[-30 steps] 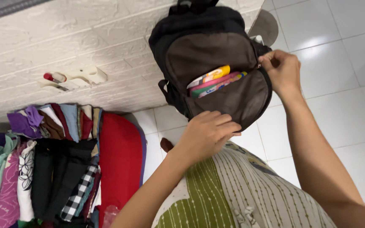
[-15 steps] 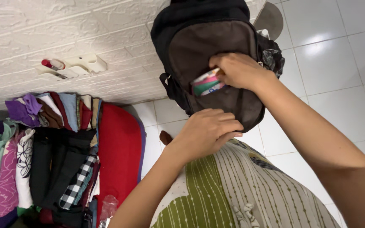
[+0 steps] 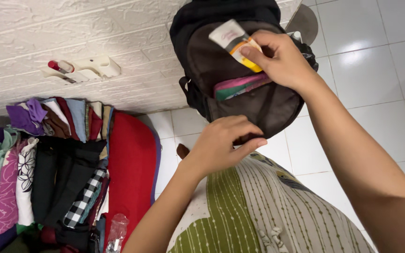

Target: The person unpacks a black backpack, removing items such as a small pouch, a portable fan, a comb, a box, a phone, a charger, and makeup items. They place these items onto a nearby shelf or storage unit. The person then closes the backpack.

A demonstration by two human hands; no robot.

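The right hand [image 3: 282,58] pinches a white and orange tube [image 3: 234,41] between thumb and fingers [image 3: 254,51], holding it raised just above the open front pocket of a black and brown backpack [image 3: 240,93]; the tube is clear of the pocket mouth, tilted, its flat end up and to the left; flat pink and green packets [image 3: 240,86] remain tucked inside the pocket, just below the hand; the left hand [image 3: 223,143] grips the lower edge of the backpack, fingers curled closed on the fabric, steadying it against the person's green and grey striped shirt [image 3: 258,211]; to the left, a red suitcase [image 3: 130,164] lies open on the white tiled floor [image 3: 376,93], packed with folded clothes [image 3: 48,164]; the step in hand appears to be handling the tube at the pocket; any further move calls for the left hand to keep the pocket steady.
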